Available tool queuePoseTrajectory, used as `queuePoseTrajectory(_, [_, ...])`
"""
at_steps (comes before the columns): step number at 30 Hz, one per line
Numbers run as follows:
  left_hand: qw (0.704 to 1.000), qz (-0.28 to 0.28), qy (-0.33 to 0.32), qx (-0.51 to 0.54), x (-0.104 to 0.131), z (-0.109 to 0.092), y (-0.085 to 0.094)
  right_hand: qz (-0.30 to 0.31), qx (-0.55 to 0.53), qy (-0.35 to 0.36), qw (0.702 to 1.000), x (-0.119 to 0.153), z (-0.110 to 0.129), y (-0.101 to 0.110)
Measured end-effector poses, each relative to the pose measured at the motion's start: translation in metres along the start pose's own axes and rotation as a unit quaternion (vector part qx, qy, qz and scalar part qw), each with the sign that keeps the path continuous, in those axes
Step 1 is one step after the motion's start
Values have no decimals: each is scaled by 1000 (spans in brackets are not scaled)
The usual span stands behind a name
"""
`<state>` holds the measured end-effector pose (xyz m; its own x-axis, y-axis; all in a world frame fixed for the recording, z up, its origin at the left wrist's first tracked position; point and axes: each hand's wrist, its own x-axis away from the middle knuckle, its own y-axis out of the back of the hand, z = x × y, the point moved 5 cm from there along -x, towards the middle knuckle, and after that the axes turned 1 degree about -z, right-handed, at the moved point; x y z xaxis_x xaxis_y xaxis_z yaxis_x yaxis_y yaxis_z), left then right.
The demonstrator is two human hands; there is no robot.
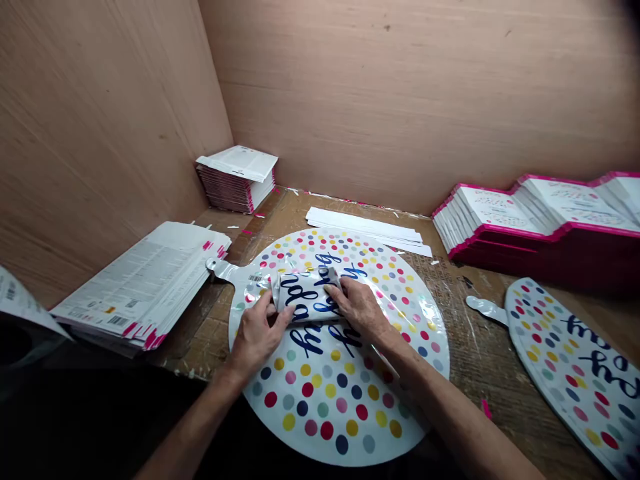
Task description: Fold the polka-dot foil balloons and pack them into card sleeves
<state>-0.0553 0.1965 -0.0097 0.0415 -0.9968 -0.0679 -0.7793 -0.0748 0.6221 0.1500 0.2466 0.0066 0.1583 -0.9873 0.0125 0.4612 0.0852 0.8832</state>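
Observation:
A round, flat foil balloon (330,407) with coloured dots and dark blue lettering lies in front of me, its silver neck (223,269) pointing left. On top of it sits a folded foil balloon (306,303), a small packet showing the same dark blue lettering. My left hand (260,330) pinches the packet's left end between thumb and fingers. At its right end, my right hand (361,308) grips the packet with the fingers closed on its edge. Both hands rest just above the flat balloon.
Printed card sleeves (135,287) are stacked at the left, with another stack (237,180) in the back corner. White strips (367,230) lie behind the balloon. Pink-edged packs (500,213) line the back right. More dotted balloons (565,360) lie at right. Wooden panels (400,93) enclose the table.

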Motion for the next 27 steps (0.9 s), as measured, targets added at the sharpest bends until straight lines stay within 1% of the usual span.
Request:
queuePoseTrajectory(1, [996,-69,13,-56,2,-1,0,2,39,-14,999,-5,3,-3])
queuePoseTrajectory(2, [985,-128,22,-112,4,-3,1,3,77,-24,997,-9,7,-6])
queuePoseTrajectory(3, [973,-164,25,-158,6,-6,0,4,112,-33,993,-12,11,-9])
queuePoseTrajectory(4, [965,-178,24,-191,7,-8,-1,9,140,-40,989,-14,15,-11])
queuePoseTrajectory(6, [958,-170,16,-231,6,-10,-4,24,189,-44,981,-17,24,-14])
queuePoseTrajectory(8, [955,-147,8,-256,5,-10,-5,3,237,-11,971,-24,39,-12])
queuePoseTrajectory(10, [955,-126,1,-270,3,-9,-4,-22,263,70,962,-34,58,-9])
queuePoseTrajectory(11, [955,-120,0,-272,3,-9,-3,-16,264,113,958,-39,67,-9])
queuePoseTrajectory(12, [956,-116,-1,-268,2,-8,-2,6,258,148,955,-44,72,-9])
queuePoseTrajectory(13, [960,-112,-4,-257,2,-7,-1,40,248,169,953,-47,75,-10])
queuePoseTrajectory(15, [971,-118,-6,-209,3,-5,4,93,233,179,951,-48,72,-6])
queuePoseTrajectory(16, [976,-129,-2,-173,4,-4,8,103,226,183,951,-44,70,-3])
queuePoseTrajectory(18, [984,-151,20,-90,7,-2,14,114,202,201,952,-28,64,5])
queuePoseTrajectory(19, [987,-151,34,-49,9,-1,14,120,187,212,952,-16,62,8])
queuePoseTrajectory(20, [989,-138,46,-9,11,-2,12,124,176,221,951,-4,60,10])
queuePoseTrajectory(22, [992,-99,54,59,14,-9,2,126,170,224,951,20,59,10])
queuePoseTrajectory(23, [991,-91,50,82,17,-14,-3,124,171,222,952,30,59,8])
queuePoseTrajectory(25, [988,-101,33,112,23,-25,-10,110,152,210,960,46,58,2])
queuePoseTrajectory(27, [985,-104,17,135,27,-30,-11,88,109,186,972,57,51,-3])
